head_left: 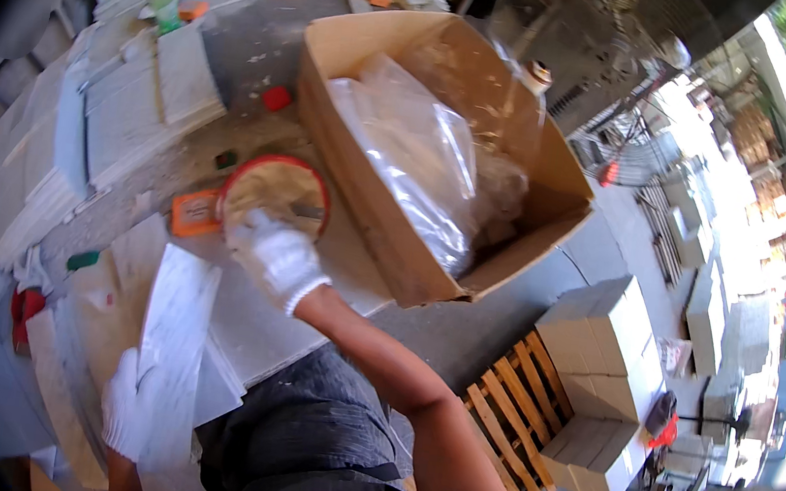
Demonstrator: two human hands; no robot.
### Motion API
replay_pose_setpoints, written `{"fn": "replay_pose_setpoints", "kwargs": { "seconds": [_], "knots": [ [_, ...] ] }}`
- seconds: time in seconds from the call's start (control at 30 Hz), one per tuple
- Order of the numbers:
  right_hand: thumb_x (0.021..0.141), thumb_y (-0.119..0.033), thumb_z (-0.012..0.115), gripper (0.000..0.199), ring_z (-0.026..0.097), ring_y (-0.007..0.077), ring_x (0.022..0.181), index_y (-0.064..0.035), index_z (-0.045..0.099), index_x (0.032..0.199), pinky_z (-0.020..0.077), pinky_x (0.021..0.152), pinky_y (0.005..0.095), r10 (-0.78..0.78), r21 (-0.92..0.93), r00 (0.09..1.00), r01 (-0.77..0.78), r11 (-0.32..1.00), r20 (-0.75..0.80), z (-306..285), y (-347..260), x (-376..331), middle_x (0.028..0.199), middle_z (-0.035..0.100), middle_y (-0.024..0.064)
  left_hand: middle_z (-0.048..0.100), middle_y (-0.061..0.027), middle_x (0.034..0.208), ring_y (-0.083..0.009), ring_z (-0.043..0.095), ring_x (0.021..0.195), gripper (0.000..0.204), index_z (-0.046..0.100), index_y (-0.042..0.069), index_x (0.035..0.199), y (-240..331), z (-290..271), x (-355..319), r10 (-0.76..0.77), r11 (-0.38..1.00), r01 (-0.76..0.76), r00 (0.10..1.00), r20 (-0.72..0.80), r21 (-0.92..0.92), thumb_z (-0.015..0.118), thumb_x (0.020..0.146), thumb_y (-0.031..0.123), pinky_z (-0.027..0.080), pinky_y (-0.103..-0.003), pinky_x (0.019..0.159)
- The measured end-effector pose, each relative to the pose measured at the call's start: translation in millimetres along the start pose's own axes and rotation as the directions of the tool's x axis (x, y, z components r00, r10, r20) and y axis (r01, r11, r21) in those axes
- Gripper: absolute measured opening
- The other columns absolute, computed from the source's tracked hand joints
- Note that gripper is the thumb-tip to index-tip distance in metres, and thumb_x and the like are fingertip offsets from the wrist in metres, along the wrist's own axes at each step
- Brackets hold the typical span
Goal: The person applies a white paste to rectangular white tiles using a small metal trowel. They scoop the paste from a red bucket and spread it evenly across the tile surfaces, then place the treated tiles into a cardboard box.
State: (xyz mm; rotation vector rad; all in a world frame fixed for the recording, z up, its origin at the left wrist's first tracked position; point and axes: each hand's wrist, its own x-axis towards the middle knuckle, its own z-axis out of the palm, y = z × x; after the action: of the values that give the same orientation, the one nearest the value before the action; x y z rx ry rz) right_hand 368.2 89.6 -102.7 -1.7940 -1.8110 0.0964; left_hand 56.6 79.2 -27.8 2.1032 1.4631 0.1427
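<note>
My left hand [129, 407], in a white knit glove, grips the left edge of a white, grey-veined marble tile [178, 307] that stands tilted before me. My right hand [275, 255], gloved the same way, reaches over the near rim of a round tub [327, 199] with a red edge and a pale tan inside. Its fingertips are down inside the tub and blurred, so whether they hold anything is hidden. Touching the tub's left side is an orange block [196, 213]. Other pale tiles [128, 260] lean beside the held one.
Beyond the tub stands a large open cardboard box [353, 171] with clear plastic bags [416, 149] inside. Stacks of white tiles [55, 171] line the left. A green bottle [164, 2] stands far left. At right are a wooden pallet [515, 411] and pale boxes [603, 348].
</note>
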Motion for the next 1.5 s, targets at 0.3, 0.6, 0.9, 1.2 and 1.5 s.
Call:
{"fn": "replay_pose_setpoints", "kwargs": {
  "seconds": [0.3,0.6,0.9,1.2,1.5],
  "knots": [
    [0.09,-0.013,0.069,0.016,0.07,0.031,0.092,-0.0129,0.071,0.105,0.0567,0.078,0.0381,0.123,-0.003,0.983,-0.124,0.992,-0.134,-41,2,-27,0.102,0.071,0.01,0.066,-0.0249,0.089,-0.0438,0.066,0.08,0.035,0.051,0.004,0.117,-9,2,-3,0.121,0.989,-0.121,0.993,0.003,0.089,0.062,0.097,0.03,0.051,-0.049,0.067],
    [0.091,-0.007,0.069,0.02,0.07,0.0256,0.095,-0.0029,0.073,0.109,0.0545,0.083,0.034,0.323,0.254,0.929,-0.272,0.928,-0.183,-62,-1,-43,0.104,0.072,0.0159,0.067,-0.023,0.087,-0.041,0.067,0.077,0.035,0.051,0.005,0.116,-5,4,-7,0.124,0.986,-0.123,0.992,0.0,0.114,0.062,0.097,0.031,0.052,-0.047,0.067],
    [0.092,-0.007,0.068,0.023,0.06,0.0086,0.08,0.0012,0.07,0.114,0.0506,0.071,0.0245,0.622,0.606,0.77,-0.428,0.67,-0.144,-36,9,-74,0.104,0.069,0.0087,0.067,-0.0229,0.097,-0.0404,0.067,0.088,0.033,0.055,0.005,0.116,2,2,-3,0.105,0.993,-0.102,0.993,0.05,-0.058,0.062,0.097,0.031,0.052,-0.044,0.074],
    [0.091,-0.009,0.071,0.021,0.065,0.0159,0.088,0.0024,0.071,0.109,0.0517,0.081,0.0293,0.542,0.504,0.824,-0.403,0.764,-0.163,-24,11,-64,0.104,0.071,0.0117,0.066,-0.0239,0.092,-0.0442,0.065,0.087,0.028,0.054,0.007,0.11,9,1,21,0.135,0.991,-0.134,0.984,0.119,-0.021,0.062,0.097,0.031,0.05,-0.048,0.072],
    [0.09,-0.011,0.072,0.021,0.064,0.0138,0.076,0.0011,0.072,0.108,0.0518,0.07,0.0283,0.565,0.552,0.818,-0.422,0.719,-0.111,-6,24,-62,0.092,0.071,0.01,0.066,-0.0243,0.093,-0.0438,0.066,0.087,0.03,0.053,0.006,0.11,3,3,22,0.098,0.995,-0.096,0.988,0.123,-0.025,0.063,0.097,0.031,0.05,-0.047,0.071]
  ]
}}
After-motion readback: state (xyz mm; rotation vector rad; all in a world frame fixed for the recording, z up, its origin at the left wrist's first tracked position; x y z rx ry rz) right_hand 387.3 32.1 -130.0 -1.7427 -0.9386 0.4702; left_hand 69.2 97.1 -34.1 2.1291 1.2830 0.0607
